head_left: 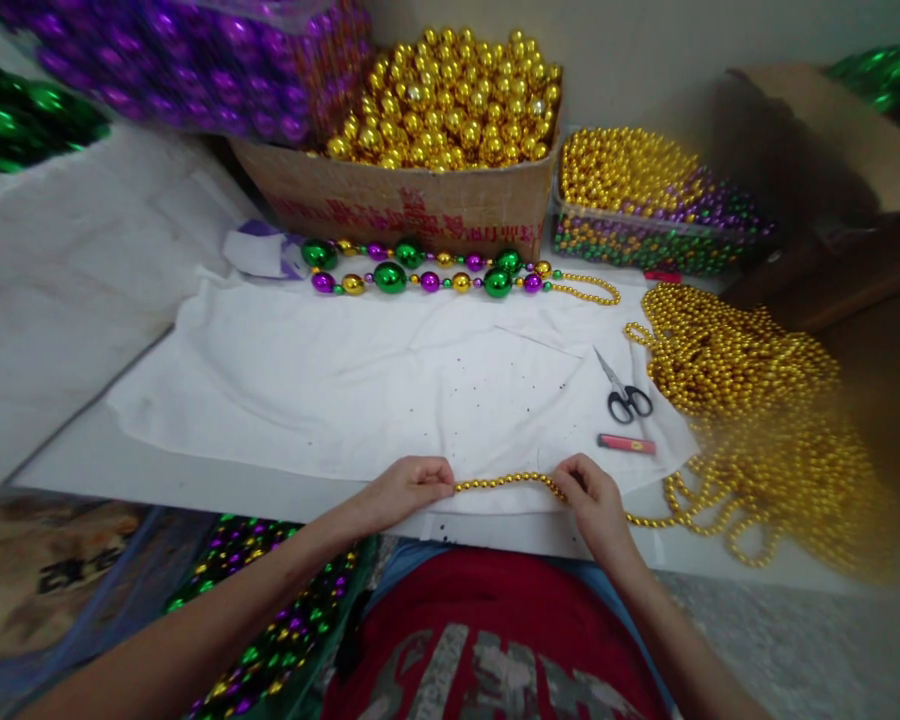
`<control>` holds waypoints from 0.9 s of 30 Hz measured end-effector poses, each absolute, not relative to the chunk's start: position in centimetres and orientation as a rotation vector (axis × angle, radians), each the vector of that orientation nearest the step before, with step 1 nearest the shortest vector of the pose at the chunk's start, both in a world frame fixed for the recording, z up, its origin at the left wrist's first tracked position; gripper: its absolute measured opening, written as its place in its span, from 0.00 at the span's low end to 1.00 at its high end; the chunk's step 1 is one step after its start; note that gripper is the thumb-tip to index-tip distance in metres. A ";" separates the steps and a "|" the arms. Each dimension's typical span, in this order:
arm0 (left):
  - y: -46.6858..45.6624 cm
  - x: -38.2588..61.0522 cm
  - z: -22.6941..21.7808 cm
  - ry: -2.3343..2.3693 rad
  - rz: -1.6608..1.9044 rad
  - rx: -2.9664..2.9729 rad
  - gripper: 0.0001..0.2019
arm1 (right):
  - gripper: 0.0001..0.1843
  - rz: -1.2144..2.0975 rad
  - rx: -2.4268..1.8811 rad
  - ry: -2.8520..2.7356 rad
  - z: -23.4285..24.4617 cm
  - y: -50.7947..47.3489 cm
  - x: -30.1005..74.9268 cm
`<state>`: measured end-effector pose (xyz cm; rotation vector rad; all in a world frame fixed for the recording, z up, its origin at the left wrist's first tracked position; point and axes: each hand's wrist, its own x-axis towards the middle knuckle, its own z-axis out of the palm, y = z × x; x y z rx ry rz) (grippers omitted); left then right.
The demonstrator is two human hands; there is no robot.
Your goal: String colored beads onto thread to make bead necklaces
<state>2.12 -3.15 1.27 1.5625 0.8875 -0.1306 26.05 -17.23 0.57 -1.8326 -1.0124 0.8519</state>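
Between my two hands runs a short stretch of gold bead string (504, 481), bowed slightly upward over the near edge of the white cloth (345, 370). My left hand (420, 482) pinches its left end. With thumb and fingers closed, my right hand (589, 490) grips the same string farther right. Beyond that hand the beads carry on toward a large heap of gold bead strings (750, 370) on the right. Black-handled scissors (624, 393) and a red lighter (626, 443) lie on the cloth past my right hand.
A strand of large green, purple and gold beads (390, 278) lies across the back. Behind it stand a cardboard box (420, 205) of gold balls and a clear bin (645, 235) of small mixed beads. A thin needle-like line (538, 342) rests on the cloth.
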 end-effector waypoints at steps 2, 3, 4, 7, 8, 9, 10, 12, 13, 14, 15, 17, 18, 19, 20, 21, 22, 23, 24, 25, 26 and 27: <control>-3.1 2.1 1.3 0.881 -0.130 1.568 0.12 | 0.08 0.822 -1.855 -0.998 0.6 -17.2 26.0; -3.1 2.1 1.4 0.882 -0.130 1.572 0.12 | 0.08 0.804 -1.867 -0.996 0.6 -17.2 25.9; -3.2 2.1 1.5 0.883 -0.132 1.575 0.12 | 0.08 0.782 -1.880 -0.995 0.7 -17.3 25.9; -3.3 2.1 1.7 0.881 -0.130 1.565 0.13 | 0.07 0.699 -1.920 -0.997 0.7 -17.4 25.5; -3.3 2.2 1.7 0.876 -0.127 1.552 0.13 | 0.07 0.672 -1.931 -0.997 0.7 -17.4 25.4; -3.4 2.2 1.7 0.872 -0.122 1.535 0.14 | 0.07 0.649 -1.939 -0.995 0.6 -17.4 25.3; -3.4 2.2 1.8 0.870 -0.118 1.518 0.14 | 0.08 0.630 -1.946 -0.993 0.6 -17.5 25.3; -3.5 2.3 1.9 0.875 -0.110 1.490 0.14 | 0.08 0.608 -1.956 -0.989 0.6 -17.4 25.3; -3.6 2.4 2.0 0.883 -0.103 1.483 0.14 | 0.08 0.607 -1.957 -0.993 0.8 -17.4 25.4; -3.6 2.5 2.1 0.895 -0.091 1.481 0.14 | 0.08 0.615 -1.953 -1.005 1.0 -17.3 25.6; -3.7 2.6 2.4 0.907 -0.076 1.483 0.13 | 0.07 0.630 -1.943 -1.024 1.3 -17.3 25.7; -3.9 3.0 3.0 0.926 -0.033 1.511 0.12 | 0.07 0.679 -1.908 -1.076 2.1 -17.1 26.0; -4.0 3.3 3.5 0.934 -0.008 1.543 0.12 | 0.06 0.707 -1.887 -1.098 2.5 -17.0 26.1; -4.1 3.7 4.0 0.944 0.018 1.593 0.12 | 0.06 0.734 -1.867 -1.111 2.8 -16.9 26.1; -4.2 4.2 4.5 0.963 0.045 1.664 0.12 | 0.06 0.762 -1.849 -1.115 3.0 -16.8 26.1; -4.4 4.7 5.0 0.996 0.071 1.754 0.12 | 0.06 0.789 -1.833 -1.108 3.0 -16.8 26.0; -4.6 5.2 5.6 1.051 0.096 1.857 0.12 | 0.06 0.816 -1.819 -1.089 3.0 -16.7 25.9; -4.9 5.8 6.0 1.115 0.118 1.962 0.14 | 0.07 0.843 -1.806 -1.061 2.9 -16.7 25.7; -5.2 6.5 6.3 1.173 0.145 2.061 0.17 | 0.07 0.872 -1.791 -1.025 2.6 -16.7 25.6; -5.5 7.2 6.5 1.202 0.171 2.148 0.21 | 0.07 0.907 -1.773 -0.985 2.4 -16.7 25.4; -5.8 7.9 6.6 1.190 0.193 2.217 0.23 | 0.08 0.945 -1.750 -0.945 2.2 -16.7 25.3; -6.2 8.7 6.4 1.135 0.202 2.264 0.24 | 0.09 0.986 -1.719 -0.907 2.1 -16.8 25.1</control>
